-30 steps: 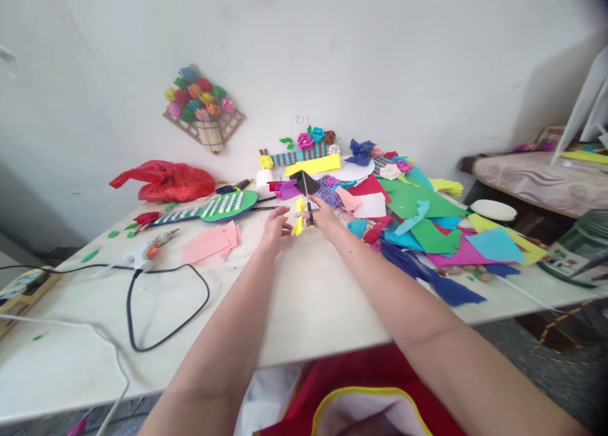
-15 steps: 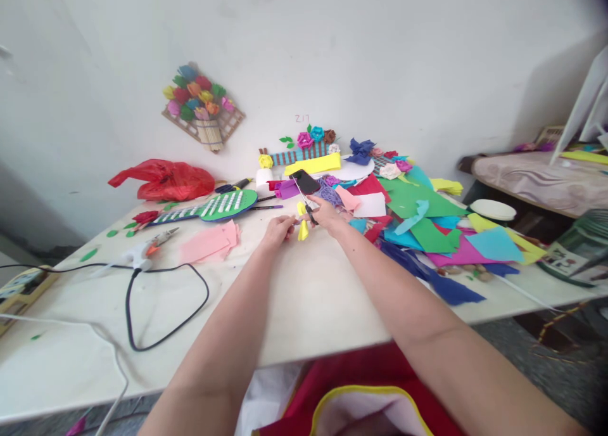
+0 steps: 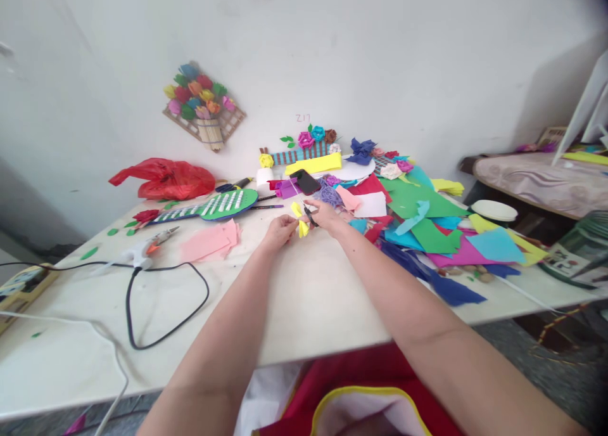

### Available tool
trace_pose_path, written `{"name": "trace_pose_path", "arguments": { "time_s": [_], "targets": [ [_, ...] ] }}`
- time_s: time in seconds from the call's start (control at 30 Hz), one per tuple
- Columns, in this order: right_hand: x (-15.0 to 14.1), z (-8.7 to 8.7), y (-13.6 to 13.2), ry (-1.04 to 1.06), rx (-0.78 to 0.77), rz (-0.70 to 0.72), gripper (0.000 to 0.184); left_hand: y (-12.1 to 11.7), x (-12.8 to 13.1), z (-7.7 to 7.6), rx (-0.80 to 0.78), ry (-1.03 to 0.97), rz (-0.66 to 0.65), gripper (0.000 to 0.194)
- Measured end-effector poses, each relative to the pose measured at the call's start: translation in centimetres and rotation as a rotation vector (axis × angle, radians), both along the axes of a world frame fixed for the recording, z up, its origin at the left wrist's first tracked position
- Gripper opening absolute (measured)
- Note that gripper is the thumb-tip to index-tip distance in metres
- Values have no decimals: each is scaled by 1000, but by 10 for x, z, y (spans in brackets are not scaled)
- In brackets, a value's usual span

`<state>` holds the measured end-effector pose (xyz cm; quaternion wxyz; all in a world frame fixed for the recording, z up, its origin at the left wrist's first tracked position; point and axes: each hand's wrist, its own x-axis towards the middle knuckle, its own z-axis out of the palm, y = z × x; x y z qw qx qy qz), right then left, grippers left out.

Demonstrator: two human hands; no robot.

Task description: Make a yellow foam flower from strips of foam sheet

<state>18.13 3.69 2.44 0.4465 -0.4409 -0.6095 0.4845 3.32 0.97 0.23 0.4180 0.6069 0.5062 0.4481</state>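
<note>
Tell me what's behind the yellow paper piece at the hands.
Farther back, a dark phone can be seen, with purple paper to its left. Whatever lies directly behind the yellow paper piece is covered and cannot be seen.

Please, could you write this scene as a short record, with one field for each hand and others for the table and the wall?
Left hand: fingertips at a yellow paper piece, grip unclear
Right hand: holding black-handled scissors
Beyond the hands: black phone
Table, left side: white glue gun, pink paper sheets, red plastic bag
Table, right side: pile of coloured paper, glass jar
Wall: flower decoration
</note>
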Motion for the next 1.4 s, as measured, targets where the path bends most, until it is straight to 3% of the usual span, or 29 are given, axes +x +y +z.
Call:
{"name": "trace_pose_path", "arguments": {
  "time_s": [0.13, 0.33, 0.53, 0.8, 0.93, 1.27, 1.4],
  "targets": [
    [-1, 1, -4, -10, -17, 55, 67, 5, 1, -5, 13, 1, 88, 15],
    [-2, -4, 2, -12, 3, 83, 73, 6, -1, -6, 56, -5, 105, 16],
    [1, -13, 13, -108, 93, 97, 70, 5, -6, -4, -17, -196, 3, 19],
    [4, -17, 19, -405, 229, 31, 63, 2, -7, -3, -57, -56, -41, 16],
    [4, -20, 22, -459, 266, 27, 62, 2, -6, -3, -45, -94, -29, 19],
    [5, -8, 8, -749, 424, -153, 35, 10, -11, -9, -18, -228, 194, 19],
    [5, -3, 5, -686, 441, -169, 36, 13, -12, -10, -17, -282, 260, 15]
  ]
}}
